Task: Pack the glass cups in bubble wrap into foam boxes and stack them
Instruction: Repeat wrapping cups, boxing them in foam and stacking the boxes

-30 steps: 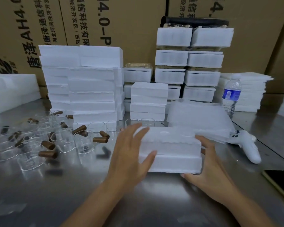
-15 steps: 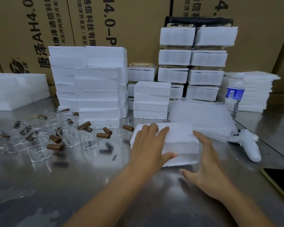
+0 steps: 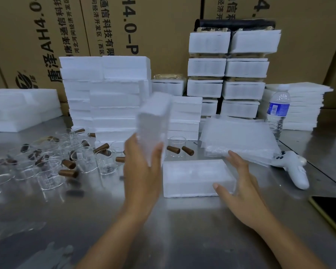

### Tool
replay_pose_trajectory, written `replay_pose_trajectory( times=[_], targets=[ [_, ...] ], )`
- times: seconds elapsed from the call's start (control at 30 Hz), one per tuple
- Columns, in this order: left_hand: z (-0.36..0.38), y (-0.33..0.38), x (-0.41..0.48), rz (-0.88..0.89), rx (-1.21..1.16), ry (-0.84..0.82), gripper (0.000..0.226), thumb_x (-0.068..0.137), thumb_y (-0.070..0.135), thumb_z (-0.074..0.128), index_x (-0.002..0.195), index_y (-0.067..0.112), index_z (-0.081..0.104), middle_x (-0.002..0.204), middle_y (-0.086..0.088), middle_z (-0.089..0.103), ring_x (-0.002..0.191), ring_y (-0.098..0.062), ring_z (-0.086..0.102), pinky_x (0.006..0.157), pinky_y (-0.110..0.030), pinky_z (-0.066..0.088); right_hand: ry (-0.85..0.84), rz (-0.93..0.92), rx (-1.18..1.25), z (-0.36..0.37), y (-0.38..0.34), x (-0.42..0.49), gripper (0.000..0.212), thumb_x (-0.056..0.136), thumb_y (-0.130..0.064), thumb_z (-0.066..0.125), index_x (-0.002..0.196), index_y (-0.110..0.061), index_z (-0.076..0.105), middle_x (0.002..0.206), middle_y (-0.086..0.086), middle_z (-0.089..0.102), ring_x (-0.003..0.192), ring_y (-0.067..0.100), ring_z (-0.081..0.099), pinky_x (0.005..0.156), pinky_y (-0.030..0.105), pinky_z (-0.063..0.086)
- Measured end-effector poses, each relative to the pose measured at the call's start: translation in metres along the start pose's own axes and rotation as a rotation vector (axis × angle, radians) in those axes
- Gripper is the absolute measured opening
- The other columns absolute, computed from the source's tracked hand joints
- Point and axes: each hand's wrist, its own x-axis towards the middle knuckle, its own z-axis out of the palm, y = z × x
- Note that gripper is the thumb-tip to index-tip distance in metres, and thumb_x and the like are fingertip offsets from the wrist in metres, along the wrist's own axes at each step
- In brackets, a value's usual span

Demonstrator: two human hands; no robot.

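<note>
- The lid (image 3: 153, 121) is smeared by motion blur, so its edges and inner face cannot be read. It stands on end, tilted, above the table (image 3: 163, 239).
- The left hand (image 3: 142, 175) grips the lid's lower end, thumb on the right side. The fingers are hidden behind the foam.
- The box (image 3: 194, 175) lies flat on the table, open side up, just right of the left hand. Its hollow is washed out white, and what it holds cannot be told.
- The right hand (image 3: 241, 191) is spread, fingers straight and holding nothing. The thumb tip touches the box's near right corner, and the fingertips reach toward the wrap (image 3: 239, 140) behind.
- The phone (image 3: 334, 212) is cut off by the right edge, and a foam slab (image 3: 21, 109) is cut off by the left.
- Bare steel lies in front of the box, between the forearms. To the left the cups (image 3: 85, 160) crowd the table, and behind them the foam stacks (image 3: 105, 98) close off the back.
- To the right, a controller (image 3: 291, 167) lies near the box, just beside the wrap, with a bottle (image 3: 277, 111) behind it.
- The foam is matt white with rough-cut edges — blocky and rectangular.
- The cups are clear glass, short and round, with brown stub handles (image 3: 187, 150). Many lie tipped over, and their outlines merge.
- The wrap is a fanned pile of translucent dimpled sheets.
- The table is brushed metal, scuffed and reflective — the brown cartons (image 3: 163, 35) behind bear black print.
</note>
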Motion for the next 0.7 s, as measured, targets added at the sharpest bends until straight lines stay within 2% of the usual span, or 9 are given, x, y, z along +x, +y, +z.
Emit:
replay_pose_trajectory(
  times=[0.07,0.17,0.23,0.3,0.4,0.5,0.6,0.7],
  targets=[
    [-0.015,-0.008,0.001,-0.189,-0.109,0.14,0.046,0.088,0.058,0.041,0.113,0.019,0.041,0.102,0.006,0.056,0.085,-0.001,0.053,0.07,-0.013,0.039,-0.001,0.046,-0.019,0.002,0.001,0.001,0.07,0.084,-0.034,0.063,0.135,-0.053,0.019,0.132,-0.021,0.043,0.127,0.018,0.037,0.107,0.044,0.031],
    [-0.032,-0.03,0.002,-0.55,-0.277,0.269,0.031,0.098,0.04,0.045,0.118,0.016,0.043,0.096,0.011,0.058,0.083,-0.002,0.056,0.065,-0.021,0.042,0.01,0.083,-0.042,0.0,0.0,0.0,0.052,0.087,-0.035,0.059,0.134,-0.037,0.036,0.121,-0.014,0.051,0.117,0.011,0.04,0.106,0.04,0.031],
    [-0.04,-0.041,0.002,-0.708,-0.348,0.287,0.04,0.098,0.035,0.049,0.129,0.01,0.045,0.108,0.001,0.063,0.092,-0.015,0.062,0.077,-0.032,0.05,0.027,0.101,-0.063,-0.001,-0.003,-0.001,0.047,0.089,-0.033,0.058,0.133,-0.03,0.041,0.118,-0.011,0.052,0.113,0.009,0.041,0.107,0.042,0.03],
    [-0.046,-0.049,0.0,-0.808,-0.37,0.302,0.049,0.096,0.03,0.054,0.138,0.011,0.038,0.122,-0.005,0.059,0.105,-0.024,0.06,0.087,-0.045,0.052,0.06,0.127,-0.083,-0.003,-0.007,0.0,0.044,0.089,-0.031,0.059,0.13,-0.026,0.045,0.114,-0.008,0.054,0.115,0.016,0.046,0.105,0.046,0.032],
    [-0.051,-0.06,-0.003,-0.862,-0.365,0.301,0.072,0.092,0.023,0.062,0.146,0.014,0.016,0.131,-0.007,0.05,0.111,-0.025,0.055,0.086,-0.046,0.053,0.115,0.169,-0.101,-0.004,-0.013,0.001,0.038,0.089,-0.029,0.06,0.124,-0.022,0.049,0.106,-0.007,0.055,0.11,0.019,0.049,0.102,0.049,0.035],
    [-0.056,-0.066,-0.007,-0.847,-0.221,0.244,0.096,0.084,0.025,0.071,0.149,0.018,0.001,0.142,-0.013,0.037,0.12,-0.031,0.048,0.101,-0.049,0.042,0.152,0.169,-0.097,-0.004,-0.018,0.007,0.035,0.089,-0.026,0.06,0.122,-0.021,0.05,0.103,-0.007,0.056,0.106,0.017,0.049,0.101,0.048,0.036],
    [-0.059,-0.064,-0.01,-0.794,-0.019,0.233,0.106,0.078,0.028,0.078,0.15,0.022,0.001,0.152,-0.014,0.016,0.129,-0.03,0.036,0.103,-0.04,0.033,0.167,0.103,-0.109,0.001,-0.027,0.02,0.034,0.088,-0.023,0.061,0.12,-0.023,0.051,0.101,-0.008,0.056,0.101,0.011,0.045,0.101,0.044,0.036],
    [-0.059,-0.061,-0.013,-0.7,0.096,0.193,0.104,0.077,0.031,0.077,0.15,0.025,0.003,0.157,-0.006,0.001,0.141,-0.026,0.017,0.111,-0.046,0.026,0.07,0.067,-0.117,0.012,-0.038,0.042,0.032,0.088,-0.026,0.06,0.118,-0.026,0.05,0.104,-0.01,0.055,0.105,0.014,0.048,0.098,0.039,0.037]
  ],
)
